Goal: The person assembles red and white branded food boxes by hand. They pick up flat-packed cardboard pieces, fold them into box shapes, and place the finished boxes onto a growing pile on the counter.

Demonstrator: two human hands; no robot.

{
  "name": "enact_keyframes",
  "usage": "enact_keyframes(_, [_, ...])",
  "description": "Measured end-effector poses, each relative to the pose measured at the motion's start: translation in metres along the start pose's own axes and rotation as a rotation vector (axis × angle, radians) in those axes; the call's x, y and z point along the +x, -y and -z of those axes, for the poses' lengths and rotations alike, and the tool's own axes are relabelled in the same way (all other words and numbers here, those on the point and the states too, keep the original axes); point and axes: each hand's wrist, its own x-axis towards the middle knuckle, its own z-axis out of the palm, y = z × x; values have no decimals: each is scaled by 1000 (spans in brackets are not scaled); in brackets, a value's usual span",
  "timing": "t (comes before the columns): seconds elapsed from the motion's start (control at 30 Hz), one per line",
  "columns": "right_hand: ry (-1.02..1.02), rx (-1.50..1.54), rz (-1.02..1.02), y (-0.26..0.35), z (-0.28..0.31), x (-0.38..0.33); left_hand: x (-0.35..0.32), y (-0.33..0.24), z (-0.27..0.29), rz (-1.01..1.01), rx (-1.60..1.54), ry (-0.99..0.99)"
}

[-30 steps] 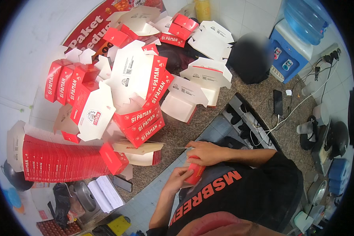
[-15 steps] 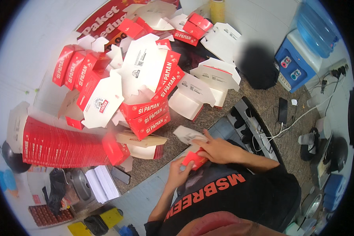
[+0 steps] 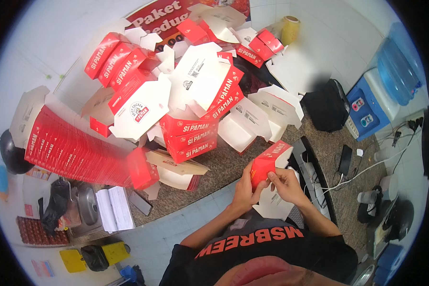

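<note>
A red and white cardboard takeaway box (image 3: 267, 164) is held up in front of my chest, its white lid flap hanging down below my fingers. My left hand (image 3: 244, 191) is closed on the box's left side. On the near right side, the fingers of my right hand (image 3: 287, 185) are bent against the card and grip it too. Beyond my hands, folded boxes (image 3: 190, 138) stand piled on the granite counter. Two opened boxes with white insides, one of them a white-lidded box (image 3: 243, 119), sit closest to the held one.
A long row of nested flat red boxes (image 3: 76, 148) lies at left. Right of the pile are a black bag (image 3: 325, 105), a blue water dispenser (image 3: 367, 105) and a phone (image 3: 345, 159) with a white cable. An open notebook (image 3: 114, 209) rests at the counter's near left.
The box in my hands has been raised and turned; its red side now faces up and its white flap hangs down. Both hands moved with it. The whole view has shifted.
</note>
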Motion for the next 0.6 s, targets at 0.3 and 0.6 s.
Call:
enact_keyframes(0.3, [-94, 27, 323, 57, -2, 48, 21, -16, 33, -96, 206, -198])
enact_keyframes(0.6, [148, 636, 90, 75, -29, 70, 24, -29, 50, -291, 275, -362])
